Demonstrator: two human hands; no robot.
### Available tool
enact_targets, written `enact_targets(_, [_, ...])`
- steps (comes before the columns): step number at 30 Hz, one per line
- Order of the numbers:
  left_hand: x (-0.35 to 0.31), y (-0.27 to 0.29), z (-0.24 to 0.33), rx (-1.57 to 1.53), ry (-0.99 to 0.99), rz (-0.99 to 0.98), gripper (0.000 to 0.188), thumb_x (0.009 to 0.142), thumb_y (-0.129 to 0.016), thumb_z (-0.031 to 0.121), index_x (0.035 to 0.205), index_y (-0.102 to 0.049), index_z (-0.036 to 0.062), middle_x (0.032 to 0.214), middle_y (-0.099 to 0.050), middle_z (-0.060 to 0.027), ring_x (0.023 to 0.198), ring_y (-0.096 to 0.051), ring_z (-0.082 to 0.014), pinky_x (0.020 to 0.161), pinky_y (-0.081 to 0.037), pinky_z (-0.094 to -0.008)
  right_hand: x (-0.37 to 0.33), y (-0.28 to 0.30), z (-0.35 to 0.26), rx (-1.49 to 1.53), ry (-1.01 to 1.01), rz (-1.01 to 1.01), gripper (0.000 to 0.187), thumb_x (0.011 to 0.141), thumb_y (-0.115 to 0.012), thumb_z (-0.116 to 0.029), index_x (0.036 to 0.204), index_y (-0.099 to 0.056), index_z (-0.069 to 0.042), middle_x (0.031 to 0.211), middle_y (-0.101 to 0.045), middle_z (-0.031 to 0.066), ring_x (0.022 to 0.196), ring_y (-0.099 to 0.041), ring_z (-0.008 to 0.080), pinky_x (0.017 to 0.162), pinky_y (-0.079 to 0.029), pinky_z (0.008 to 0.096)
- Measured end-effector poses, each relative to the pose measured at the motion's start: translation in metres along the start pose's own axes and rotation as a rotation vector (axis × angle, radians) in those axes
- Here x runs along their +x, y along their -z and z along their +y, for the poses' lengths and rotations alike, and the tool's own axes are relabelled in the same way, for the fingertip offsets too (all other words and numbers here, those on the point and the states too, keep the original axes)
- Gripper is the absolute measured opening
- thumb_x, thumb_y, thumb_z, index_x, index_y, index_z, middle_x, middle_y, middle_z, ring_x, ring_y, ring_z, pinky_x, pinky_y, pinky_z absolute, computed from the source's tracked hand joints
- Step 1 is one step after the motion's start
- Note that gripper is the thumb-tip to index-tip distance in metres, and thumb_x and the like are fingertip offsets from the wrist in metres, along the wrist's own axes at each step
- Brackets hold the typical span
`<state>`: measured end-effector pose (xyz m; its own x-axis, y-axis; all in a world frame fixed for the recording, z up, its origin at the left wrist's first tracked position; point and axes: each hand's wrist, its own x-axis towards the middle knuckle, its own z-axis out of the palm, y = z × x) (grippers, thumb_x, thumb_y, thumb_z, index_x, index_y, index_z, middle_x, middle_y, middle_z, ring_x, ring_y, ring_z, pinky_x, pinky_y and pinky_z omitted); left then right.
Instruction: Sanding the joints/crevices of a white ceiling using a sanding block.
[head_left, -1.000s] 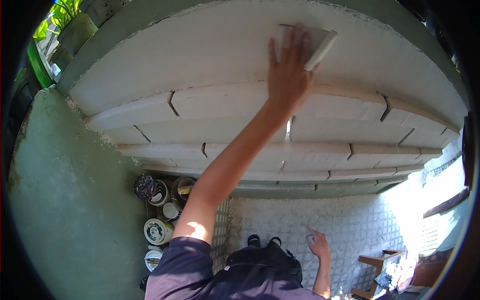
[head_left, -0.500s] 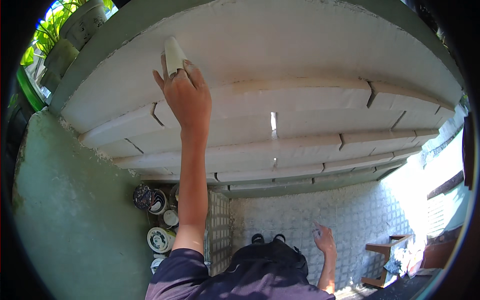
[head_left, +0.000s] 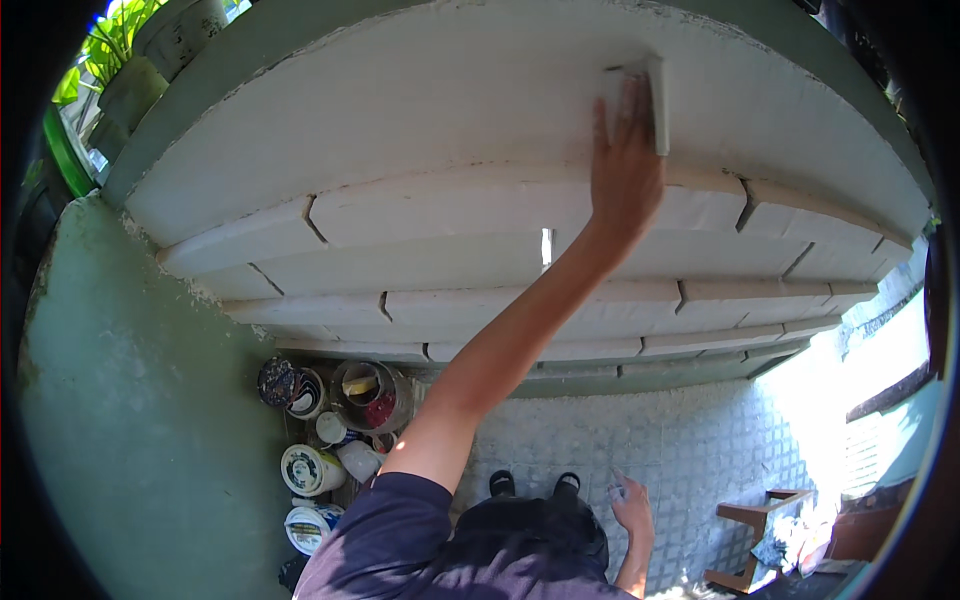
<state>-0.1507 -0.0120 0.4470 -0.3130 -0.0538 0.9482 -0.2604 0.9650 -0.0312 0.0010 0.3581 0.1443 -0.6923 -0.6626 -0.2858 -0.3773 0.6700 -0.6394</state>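
Pale pad [head_left: 660, 112]: looks light, stiffish; best held by its long edge!
Left hand [head_left: 628, 165]: gripping it against white wall [head_left: 400, 110].
Right hand [head_left: 632, 508]: away from wall, grip unclear.

The white wall [head_left: 380, 110] and scraper handle [head_left: 660, 110] look smooth and matt, the green wall [head_left: 150, 380] rough-edged, the stool [head_left: 742, 514] wooden.

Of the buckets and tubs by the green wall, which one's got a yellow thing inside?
The wide, open greyish bucket, largest of the group: the yellow thing shows inside it, near a red patch. No yellow thing shows inside the others.
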Motion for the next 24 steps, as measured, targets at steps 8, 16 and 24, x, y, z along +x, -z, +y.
enact_targets(8, [-0.008,0.02,0.009,0.114,-0.13,-0.181,0.058,0.082,-0.061,0.007,0.138,-0.051,-0.0058,0.15,-0.045,-0.0188,0.146,-0.033,-0.0335,0.12,-0.02,-0.0575,0.052,0.049,0.04,0.013,0.098,-0.168,0.047,0.086,-0.058,-0.01,0.132,-0.061,-0.006,0.11,-0.066,0.028,0.103,-0.063,0.0448,0.093,-0.049,0.0468])
enact_targets(16, [-0.037,0.109,-0.104,0.545,0.446,-0.091,0.035,0.097,-0.048,0.01,0.118,-0.06,-0.0153,0.145,-0.04,-0.0377,0.145,-0.026,-0.0478,0.116,-0.019,-0.0635,0.083,0.103,0.089,-0.045,0.195,-0.042,0.044,0.086,-0.056,-0.006,0.129,-0.063,-0.003,0.098,-0.066,0.0292,0.094,-0.063,0.0466,0.084,-0.051,0.048])
enact_targets(24, [-0.007,-0.031,0.104,0.013,0.296,-0.056,0.04,0.097,-0.048,0.01,0.121,-0.054,-0.0218,0.134,-0.047,-0.0421,0.139,-0.035,-0.0502,0.118,-0.017,-0.061,0.085,0.093,0.085,0.034,0.266,-0.048,0.045,0.085,-0.059,-0.008,0.13,-0.063,-0.004,0.097,-0.068,0.0283,0.091,-0.067,0.0425,0.082,-0.052,0.0443])
